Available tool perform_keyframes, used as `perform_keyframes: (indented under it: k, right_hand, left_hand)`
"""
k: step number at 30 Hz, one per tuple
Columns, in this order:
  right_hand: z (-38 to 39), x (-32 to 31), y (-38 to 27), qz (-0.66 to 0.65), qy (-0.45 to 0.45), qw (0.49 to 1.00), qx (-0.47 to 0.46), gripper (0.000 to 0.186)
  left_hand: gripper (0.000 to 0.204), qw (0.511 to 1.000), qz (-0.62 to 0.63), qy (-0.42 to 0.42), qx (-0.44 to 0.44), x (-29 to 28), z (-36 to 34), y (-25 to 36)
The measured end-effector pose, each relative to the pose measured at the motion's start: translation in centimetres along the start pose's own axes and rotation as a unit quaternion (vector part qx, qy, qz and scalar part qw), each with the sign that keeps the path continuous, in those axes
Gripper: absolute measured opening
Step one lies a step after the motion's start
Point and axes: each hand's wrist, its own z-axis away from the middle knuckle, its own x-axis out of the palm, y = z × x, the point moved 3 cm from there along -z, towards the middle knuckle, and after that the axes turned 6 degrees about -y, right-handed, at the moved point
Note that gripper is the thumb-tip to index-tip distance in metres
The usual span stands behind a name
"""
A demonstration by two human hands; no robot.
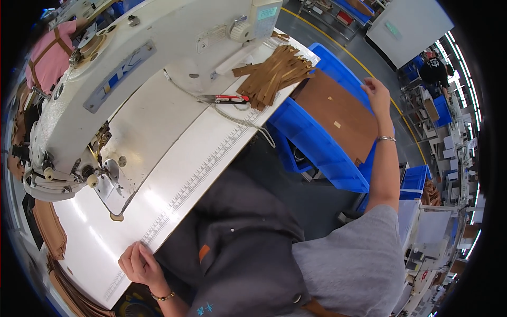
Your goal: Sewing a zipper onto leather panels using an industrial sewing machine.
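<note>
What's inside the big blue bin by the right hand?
In the blue bin lies a brown sheet with two small pale bits on top. Anything beneath the sheet is covered.

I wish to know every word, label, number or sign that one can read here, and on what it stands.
I copy no printed text, but it stands here:
Sewing machine badge: large blue letters.
Machine display: digits.
Machine label: too small to read.
Tabletop ruler: numbers too small.
Apron: small blue characters.
Distant shirt: blurred print.
</note>
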Motion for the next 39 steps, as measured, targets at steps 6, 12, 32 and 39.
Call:
perform_keyframes:
  k: [6,12,32,39]
  right_hand:
    - [-4.2,4.4,-14.9,-0.031,-0.066,0.939,-0.337,0.021]
    - [-4.5,8.9,-22.8,0.061,-0.139,0.893,-0.423,0.031]
    - [8.2,4.7,-35.0,-0.181,-0.002,0.751,-0.635,0.036]
    - [15.7,8.5,-42.9,-0.273,-0.081,0.650,-0.705,0.033]
  left_hand:
    - [0.006,1.000,0.002,-0.012,-0.006,-0.1,0.0,0.0]
    - [0.006,1.000,0.006,-0.011,-0.010,-0.1,0.1,0.0]
    - [0.038,0.978,0.096,-0.166,-0.083,-2.6,-6.1,-1.8]
    - [0.039,0.989,0.055,-0.134,-0.029,3.3,-14.7,-7.4]
